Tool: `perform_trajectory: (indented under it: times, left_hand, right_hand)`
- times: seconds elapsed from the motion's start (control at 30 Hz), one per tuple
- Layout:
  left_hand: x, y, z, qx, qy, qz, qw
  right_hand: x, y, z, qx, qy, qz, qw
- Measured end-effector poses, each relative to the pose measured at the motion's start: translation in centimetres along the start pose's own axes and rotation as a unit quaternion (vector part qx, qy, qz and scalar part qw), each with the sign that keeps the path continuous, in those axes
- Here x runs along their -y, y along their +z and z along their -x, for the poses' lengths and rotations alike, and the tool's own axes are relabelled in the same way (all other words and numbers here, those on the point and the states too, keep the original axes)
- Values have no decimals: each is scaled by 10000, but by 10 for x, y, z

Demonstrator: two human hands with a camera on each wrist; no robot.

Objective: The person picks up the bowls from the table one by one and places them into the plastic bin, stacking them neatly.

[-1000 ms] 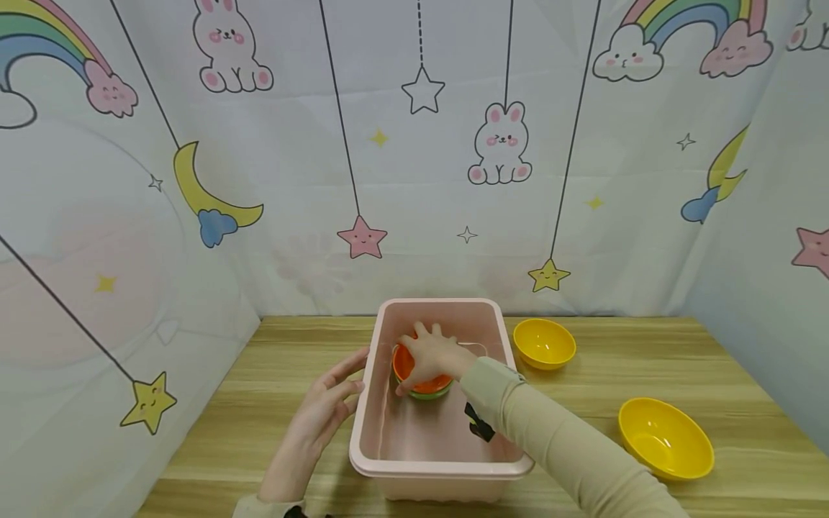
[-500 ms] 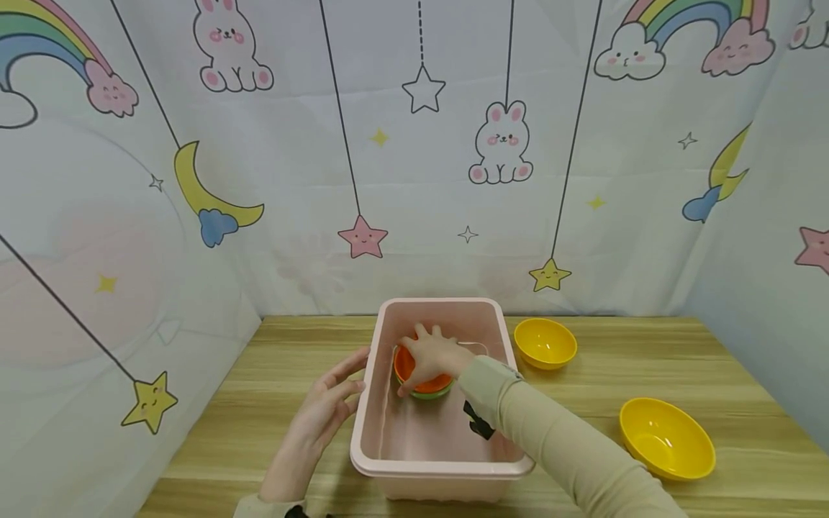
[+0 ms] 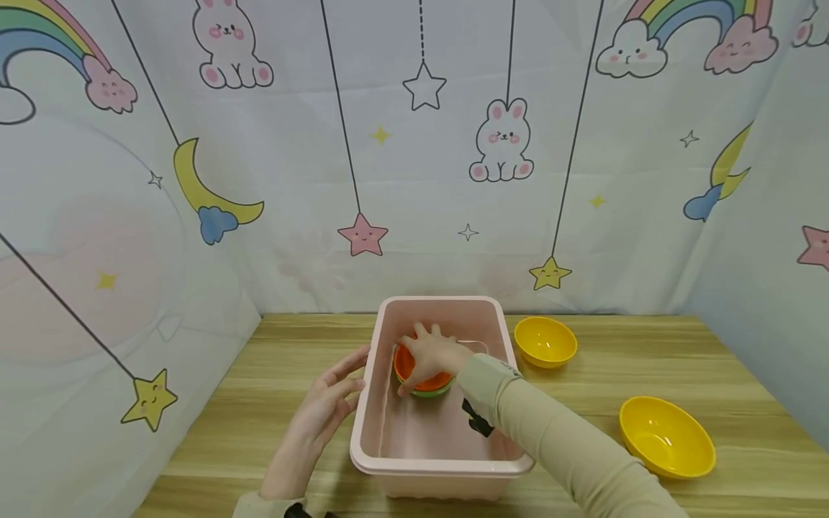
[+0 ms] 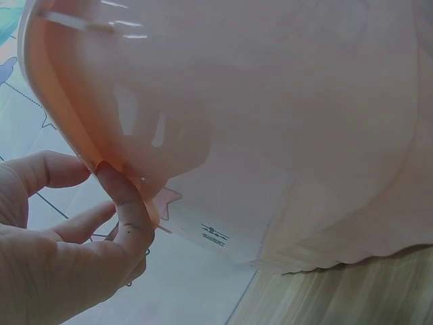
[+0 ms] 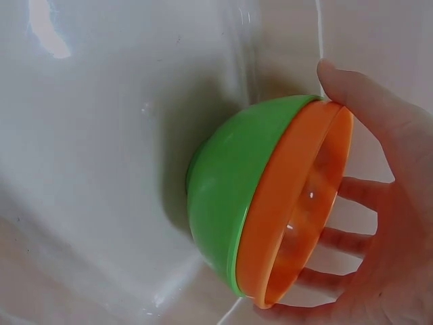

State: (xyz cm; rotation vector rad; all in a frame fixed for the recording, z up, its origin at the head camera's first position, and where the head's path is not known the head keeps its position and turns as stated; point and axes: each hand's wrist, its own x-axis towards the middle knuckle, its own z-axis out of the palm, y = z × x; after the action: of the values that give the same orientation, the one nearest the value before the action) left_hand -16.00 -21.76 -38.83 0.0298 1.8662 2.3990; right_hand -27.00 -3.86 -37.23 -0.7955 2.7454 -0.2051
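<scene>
Inside the pink plastic bin [image 3: 440,467] an orange bowl [image 3: 403,367] sits nested in a green bowl [image 3: 429,393]. My right hand [image 3: 424,357] lies over the orange bowl. In the right wrist view the thumb and spread fingers of that hand [image 5: 385,223] span the rim of the orange bowl [image 5: 298,210], with the green bowl [image 5: 226,183] beneath it on the bin floor [image 5: 101,135]. My left hand [image 3: 333,396] rests with straight fingers against the bin's outer left wall. In the left wrist view its thumb [image 4: 128,203] touches the bin [image 4: 270,135] near the rim.
Two yellow bowls stand on the wooden table [image 3: 648,360] to the right of the bin: a smaller one [image 3: 545,342] near the back and a larger one [image 3: 666,435] nearer the front. Printed cloth walls close in the back and both sides.
</scene>
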Motion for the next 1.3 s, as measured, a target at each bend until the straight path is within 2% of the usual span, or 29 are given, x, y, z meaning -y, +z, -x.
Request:
perform_trajectory:
  times: [0.83, 1.17, 1.3]
  left_hand:
    - [1, 0, -1, 3, 15, -12, 10000]
    - [1, 0, 0, 22, 40, 4, 10000]
    - [1, 0, 0, 25, 42, 13, 10000]
  right_hand:
    - [1, -7, 5, 62, 39, 134, 9999]
    - [2, -16, 14, 203, 120, 319, 9992]
    - [1, -20, 17, 252, 46, 210, 9995]
